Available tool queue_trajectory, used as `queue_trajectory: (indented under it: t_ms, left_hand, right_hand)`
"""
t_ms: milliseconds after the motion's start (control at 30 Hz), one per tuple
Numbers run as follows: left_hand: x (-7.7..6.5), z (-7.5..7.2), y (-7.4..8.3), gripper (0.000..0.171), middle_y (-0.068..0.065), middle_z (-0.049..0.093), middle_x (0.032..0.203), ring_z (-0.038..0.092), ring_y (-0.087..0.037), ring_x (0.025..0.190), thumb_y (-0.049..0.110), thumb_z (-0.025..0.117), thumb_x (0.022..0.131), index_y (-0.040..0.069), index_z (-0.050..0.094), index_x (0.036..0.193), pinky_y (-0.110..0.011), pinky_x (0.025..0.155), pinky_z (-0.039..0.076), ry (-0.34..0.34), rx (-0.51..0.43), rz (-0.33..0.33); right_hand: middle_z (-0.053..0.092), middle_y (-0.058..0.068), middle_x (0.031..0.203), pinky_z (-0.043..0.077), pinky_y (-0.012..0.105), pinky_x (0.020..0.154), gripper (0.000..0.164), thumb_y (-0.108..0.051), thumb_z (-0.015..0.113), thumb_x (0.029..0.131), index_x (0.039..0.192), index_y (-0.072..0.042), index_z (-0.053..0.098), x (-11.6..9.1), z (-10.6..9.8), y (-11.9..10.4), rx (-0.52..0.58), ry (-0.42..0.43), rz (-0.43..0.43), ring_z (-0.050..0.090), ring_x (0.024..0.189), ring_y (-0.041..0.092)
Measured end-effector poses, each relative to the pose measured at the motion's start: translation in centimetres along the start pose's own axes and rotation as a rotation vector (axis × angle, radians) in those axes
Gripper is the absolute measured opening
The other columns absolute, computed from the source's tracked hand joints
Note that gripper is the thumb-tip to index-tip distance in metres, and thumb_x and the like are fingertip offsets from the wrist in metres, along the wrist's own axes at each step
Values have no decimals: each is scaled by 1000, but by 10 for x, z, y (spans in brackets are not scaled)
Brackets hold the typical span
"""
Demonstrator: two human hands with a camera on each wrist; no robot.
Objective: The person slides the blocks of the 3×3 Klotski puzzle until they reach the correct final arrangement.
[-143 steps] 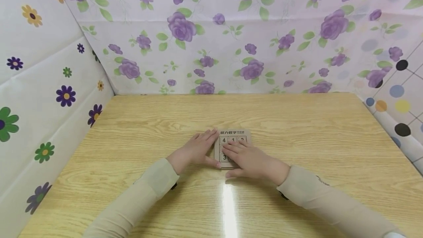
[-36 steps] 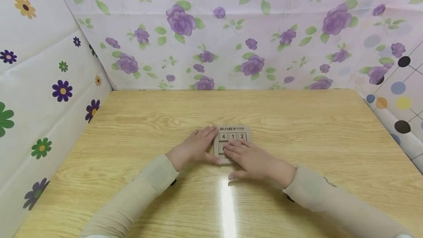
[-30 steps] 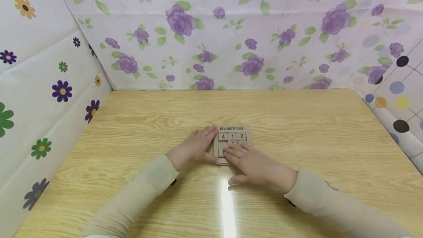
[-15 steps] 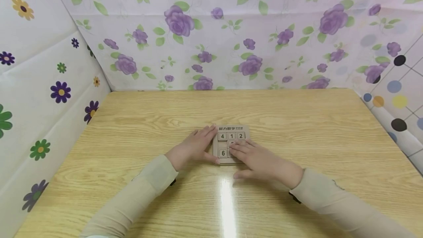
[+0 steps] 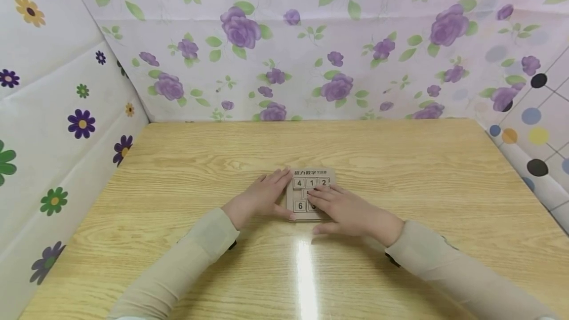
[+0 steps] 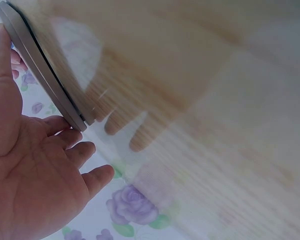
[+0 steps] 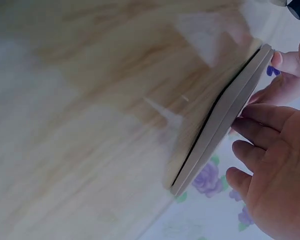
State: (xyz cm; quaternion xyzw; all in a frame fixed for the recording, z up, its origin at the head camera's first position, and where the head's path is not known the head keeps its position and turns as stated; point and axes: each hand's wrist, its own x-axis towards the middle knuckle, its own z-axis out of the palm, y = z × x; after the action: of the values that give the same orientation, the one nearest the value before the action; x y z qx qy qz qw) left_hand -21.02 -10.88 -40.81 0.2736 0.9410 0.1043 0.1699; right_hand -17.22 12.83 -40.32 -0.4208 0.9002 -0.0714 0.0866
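Observation:
A sliding number puzzle point(image 5: 311, 216), a light brown board with numbered square tiles, lies flat on the table in the head view. Its top row reads 4, 1, 2, and a 6 tile point(image 5: 300, 206) sits at the bottom left. Along the board's left side, my left hand point(image 5: 262, 201) holds it, thumb at the lower corner and fingertips at the upper one. My right hand point(image 5: 353, 214) lies over the right part with extended fingers, fingertips on a middle-row tile point(image 5: 304, 194). That hand hides several tiles. Both wrist views show only the board's edge point(image 6: 45, 70) beside the fingers.
The wood-grain table point(image 5: 200, 162) stretches out on all sides of the board. Behind it hangs a purple-flowered cloth point(image 5: 284, 38), with more patterned cloth at left and right. A bright reflection streaks the tabletop in front of the puzzle.
The 6 has taken the bottom-left place where a 3 was. A middle-row tile has slid partly left toward the gap under my right fingers. My left hand stays at the board.

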Motion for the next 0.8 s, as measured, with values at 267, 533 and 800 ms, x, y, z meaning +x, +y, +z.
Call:
queue_trajectory:
  t_ms: [267, 533, 800]
  left_hand:
    - [0, 0, -1, 113, -8, 6, 160, 9, -26, 147, 65, 68, 72, 8, 12, 153, -50, 119, 13, -3, -12, -2]
    - [0, -1, 0, 113, -8, 6, 160, 9, -26, 147, 65, 68, 72, 8, 12, 153, -50, 119, 12, -4, -11, 0]
    - [-1, -1, 0, 113, -8, 5, 160, 9, -26, 147, 65, 68, 73, 8, 12, 153, -50, 119, 13, -11, -3, -2]
  right_hand:
    - [35, 15, 151, 20, 52, 117, 77, -55, 51, 90, 144, 0, 39, 9, -1, -6, 14, -6, -29, 27, 142, 33]
    - [34, 14, 152, 20, 52, 117, 77, -54, 52, 91, 145, -1, 38, 10, -1, -6, 23, -5, -33, 27, 142, 33]
    - [34, 15, 152, 20, 52, 117, 75, -52, 53, 91, 144, 0, 38, -1, 0, -3, -1, -4, -23, 26, 142, 34]
